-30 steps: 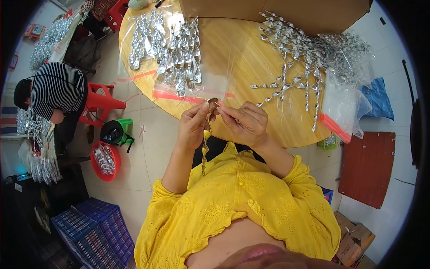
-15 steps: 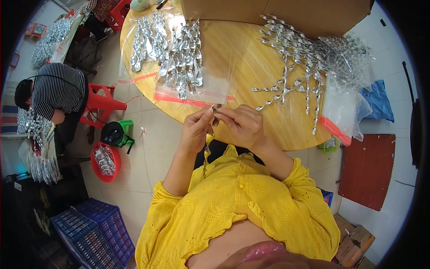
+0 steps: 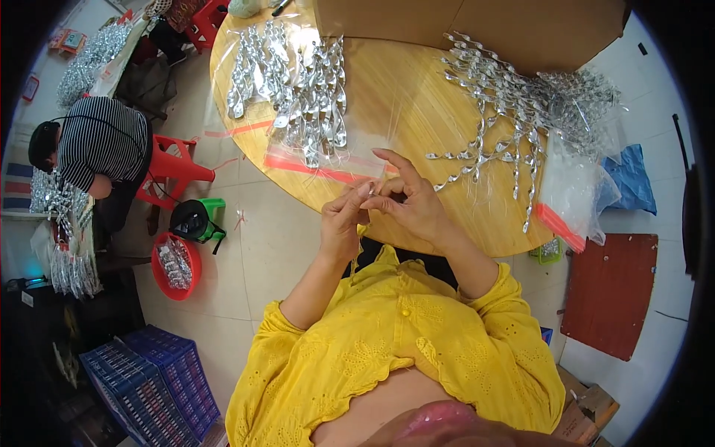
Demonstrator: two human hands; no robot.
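At the near edge of the table, my left hand is closed, thumb and forefinger pinching the top of a twisted silver strip. The strip dangles below the fingers against the yellow shirt and is mostly hidden. My right hand is beside it, its thumb tip at the left fingertips. Its forefinger is raised and apart from the thumb. Any thread between the hands is too fine to make out. Beyond them, several twisted silver strips lie on a clear plastic bag with a red seal band.
More twisted strips are spread on the right of the round wooden table, near a cardboard box. Clear bags lie by the right edge. Leftward are a seated person, a red stool and a red basin.
My right forefinger has lifted away from the pinch, and the right hand has opened. Both hands appear slightly farther right and lower in the view, which has itself shifted a little.
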